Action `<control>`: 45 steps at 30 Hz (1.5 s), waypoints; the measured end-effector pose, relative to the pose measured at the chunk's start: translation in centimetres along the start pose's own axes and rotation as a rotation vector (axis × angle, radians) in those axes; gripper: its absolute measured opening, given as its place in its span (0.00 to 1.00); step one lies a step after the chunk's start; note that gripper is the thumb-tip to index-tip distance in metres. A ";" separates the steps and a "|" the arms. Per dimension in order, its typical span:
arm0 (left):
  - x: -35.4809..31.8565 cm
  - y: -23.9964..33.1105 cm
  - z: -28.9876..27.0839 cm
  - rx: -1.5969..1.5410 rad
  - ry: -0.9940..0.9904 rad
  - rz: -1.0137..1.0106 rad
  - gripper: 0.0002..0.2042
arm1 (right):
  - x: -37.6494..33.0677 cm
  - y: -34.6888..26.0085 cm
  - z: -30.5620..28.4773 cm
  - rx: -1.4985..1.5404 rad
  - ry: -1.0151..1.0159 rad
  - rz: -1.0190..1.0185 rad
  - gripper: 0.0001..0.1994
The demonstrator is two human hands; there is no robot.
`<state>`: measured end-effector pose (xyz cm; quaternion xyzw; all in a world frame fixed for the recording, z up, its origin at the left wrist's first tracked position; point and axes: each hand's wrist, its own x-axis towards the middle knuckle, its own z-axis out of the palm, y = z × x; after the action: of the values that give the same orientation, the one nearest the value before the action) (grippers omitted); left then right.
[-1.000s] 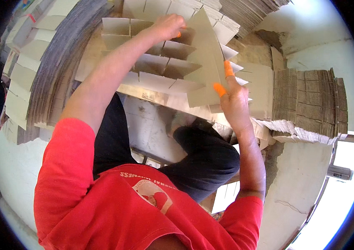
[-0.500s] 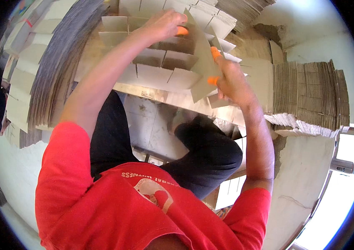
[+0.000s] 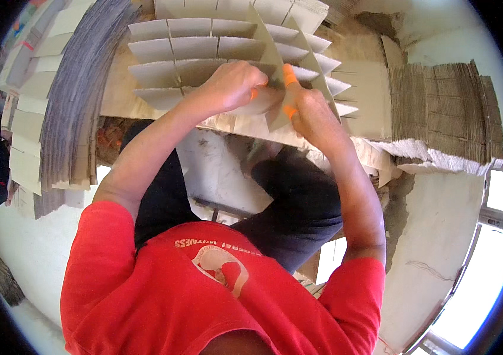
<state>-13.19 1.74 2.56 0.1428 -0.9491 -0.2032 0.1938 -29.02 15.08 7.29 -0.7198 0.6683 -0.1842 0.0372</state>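
Observation:
A cardboard divider grid [image 3: 195, 50], made of several slotted strips standing on edge, spreads in front of me. One cross strip [image 3: 270, 53] runs away from me over the long strips, right of the middle. My right hand [image 3: 316, 115] pinches this cross strip near its close end, with orange wraps on its fingers. Just left of it, my left hand [image 3: 233, 86] is closed at the nearest long strip, where that strip meets the cross strip. An orange wrap shows on the left hand too; its fingertips are partly hidden. Another cross strip [image 3: 317, 65] stands farther right.
The grid rests on a wooden board [image 3: 118, 97]. To the right stands a thick stack of cardboard strips [image 3: 441, 109]; a tall stack [image 3: 76, 89] rises on the left. More pale cardboard [image 3: 299, 13] lies behind the grid. My legs [image 3: 299, 201] are below the board.
My left hand has come nearer, from the far part of the cross strip to its close end. The cross strip now sits lower among the long strips. My right hand stays on it.

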 end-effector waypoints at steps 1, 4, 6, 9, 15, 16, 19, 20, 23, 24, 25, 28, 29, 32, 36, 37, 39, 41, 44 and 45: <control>-0.1 0.2 -0.1 -0.024 -0.025 -0.028 0.04 | -0.1 0.4 0.1 0.009 -0.016 -0.025 0.31; -0.2 0.7 -0.5 -0.038 -0.072 -0.069 0.04 | -0.6 0.6 0.4 -0.077 -0.112 0.098 0.33; -0.2 0.8 -0.7 0.027 -0.063 -0.035 0.04 | -1.1 -0.5 2.3 -0.240 -0.163 0.131 0.33; -0.1 0.7 -0.8 -0.119 -0.107 -0.174 0.04 | -1.5 -0.7 1.1 -0.148 -0.182 0.195 0.35; -0.4 2.9 -1.5 0.017 0.064 0.069 0.31 | -5.8 9.4 -2.5 -0.342 0.618 0.488 0.15; -0.1 3.3 -1.2 0.049 0.042 0.085 0.33 | -7.4 12.3 -2.7 -0.529 0.681 0.536 0.18; 0.3 3.7 -0.4 0.199 -0.038 0.117 0.37 | -9.8 15.5 -2.9 -0.756 0.401 0.788 0.28; 0.4 3.7 0.0 0.278 -0.071 0.126 0.37 | -10.2 16.2 -2.8 -0.689 0.279 0.928 0.34; 0.4 3.9 0.0 0.304 -0.105 0.120 0.38 | -11.2 17.5 -2.0 -0.676 -0.012 0.996 0.32; 0.2 3.9 -0.2 0.279 -0.106 0.109 0.38 | -11.3 17.9 -1.6 -0.679 0.016 0.976 0.28; 0.0 3.9 -0.5 0.262 -0.087 0.084 0.37 | -11.7 18.7 -1.3 -0.685 0.046 0.988 0.27; -1.6 4.3 -2.3 0.176 0.022 0.010 0.35 | -12.5 20.9 -1.2 -0.673 0.137 1.026 0.22; -2.7 4.6 -3.4 0.119 0.094 -0.006 0.34 | -12.6 21.2 -1.3 -0.655 0.171 1.046 0.20; -6.6 3.3 -5.2 0.113 0.264 -0.042 0.30 | -12.0 20.9 -2.3 -0.551 0.210 1.174 0.19; -11.2 1.5 -6.7 0.227 0.402 -0.134 0.27 | -11.7 19.3 -3.7 -0.428 0.464 1.196 0.20; -11.7 1.4 -7.0 0.202 0.412 -0.151 0.27 | -11.4 18.4 -4.4 -0.421 0.579 1.058 0.18; -12.2 1.2 -7.3 0.144 0.432 -0.174 0.26 | -10.6 16.0 -6.2 -0.450 0.687 0.844 0.16; -11.7 1.1 -7.0 0.144 0.414 -0.159 0.25 | -9.7 14.7 -8.1 -0.364 0.861 0.512 0.18; -11.4 0.3 -5.6 0.172 0.399 -0.109 0.23 | -4.7 2.3 -11.1 0.328 0.773 0.539 0.24; -11.3 0.0 -5.3 0.187 0.399 -0.076 0.22 | -3.9 0.3 -10.9 0.374 0.713 0.486 0.27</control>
<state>-0.97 3.98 3.56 0.2330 -0.9006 -0.0890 0.3560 -32.94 20.97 16.50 -0.4153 0.7438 -0.5231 -0.0235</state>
